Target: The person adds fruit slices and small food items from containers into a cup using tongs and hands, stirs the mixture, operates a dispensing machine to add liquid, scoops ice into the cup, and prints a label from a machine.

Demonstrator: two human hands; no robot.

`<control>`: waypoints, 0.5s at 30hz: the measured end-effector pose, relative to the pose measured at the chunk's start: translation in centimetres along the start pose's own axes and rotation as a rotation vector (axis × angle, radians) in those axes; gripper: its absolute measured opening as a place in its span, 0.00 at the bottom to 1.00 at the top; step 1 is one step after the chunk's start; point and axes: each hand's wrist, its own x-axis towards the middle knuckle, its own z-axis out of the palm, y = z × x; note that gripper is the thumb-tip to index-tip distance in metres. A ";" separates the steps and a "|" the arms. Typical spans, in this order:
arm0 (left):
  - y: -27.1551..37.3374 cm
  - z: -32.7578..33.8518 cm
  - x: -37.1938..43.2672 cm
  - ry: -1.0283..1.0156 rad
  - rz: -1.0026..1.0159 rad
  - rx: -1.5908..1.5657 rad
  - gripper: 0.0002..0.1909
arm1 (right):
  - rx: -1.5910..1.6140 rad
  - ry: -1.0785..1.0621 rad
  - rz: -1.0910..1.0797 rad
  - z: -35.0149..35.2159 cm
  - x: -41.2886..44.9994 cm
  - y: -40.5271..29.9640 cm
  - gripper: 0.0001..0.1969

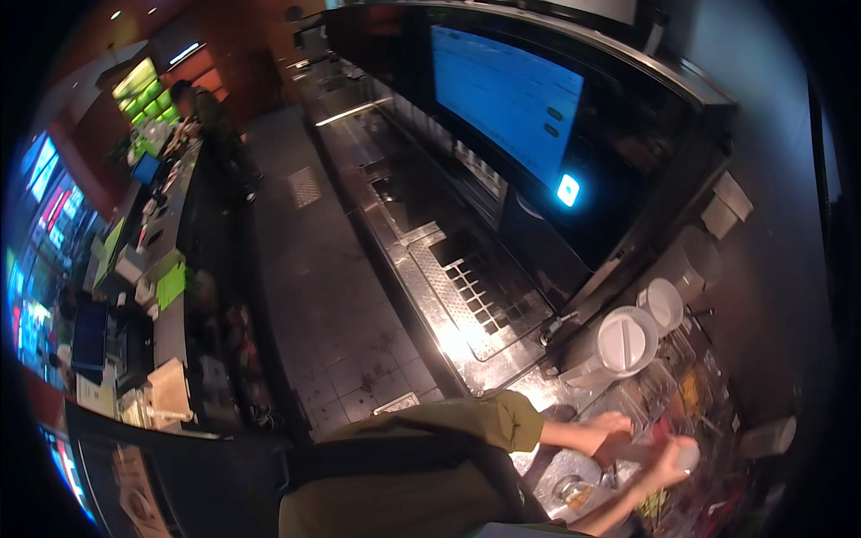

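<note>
My left hand (pixel 609 436), at the end of an olive sleeve, is closed around one end of a pale translucent cylindrical container (pixel 635 453). The container lies tilted nearly sideways between my hands. Around its other end, near a whitish rounded tip, my right hand (pixel 666 467) is wrapped. Motion blur hides the fingers and the exact kind of container. Below my left hand, a clear cup or bowl (pixel 575 491) with something yellowish in it stands on the steel counter. Clear tubs with orange contents (pixel 693 393) and chopped green pieces (pixel 652 503) are beyond and beside my hands.
A large white lidded pitcher (pixel 622 341) and a smaller white tub (pixel 662 302) stand beyond my hands. A steel counter with a divided rack (pixel 474 296) runs up the middle beneath a lit screen (pixel 504 101). Another person (pixel 212 128) stands at the far left counter.
</note>
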 end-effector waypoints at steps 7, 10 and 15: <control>0.0 1.1 0.5 0.104 -0.009 -0.024 0.27 | -0.035 0.174 -0.038 0.8 0.6 4.8 0.06; -0.1 0.7 0.4 -0.014 0.087 0.025 0.25 | 0.186 0.108 -0.196 -0.3 0.0 4.0 0.04; 0.7 -0.6 0.4 -0.005 -0.077 -0.007 0.25 | 0.007 0.136 -0.109 0.1 -0.2 4.3 0.03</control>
